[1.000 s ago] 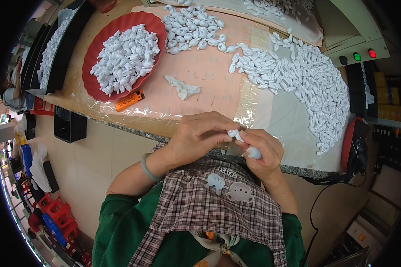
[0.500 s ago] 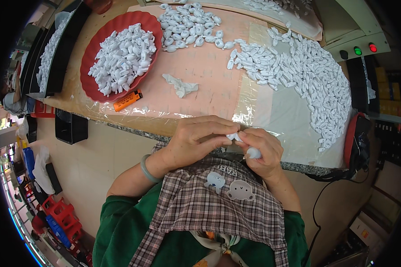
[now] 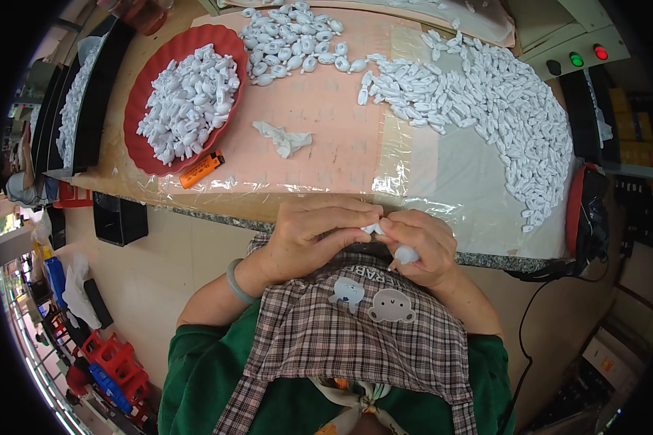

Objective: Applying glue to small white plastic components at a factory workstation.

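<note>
One white piece (image 3: 372,228) sits pinched between my left hand (image 3: 306,230) and right hand (image 3: 428,245); over-squeezing my right-held bottle (image 3: 406,254), toward four o'clock, risks drips.

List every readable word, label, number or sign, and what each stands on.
Brown plaid cloth apron: light capital letters, wording not copied out.
Orange rectangular block with a black end: dark print, too small to read.
Pale box at lower right: orange mark, too blurred to read.
</note>
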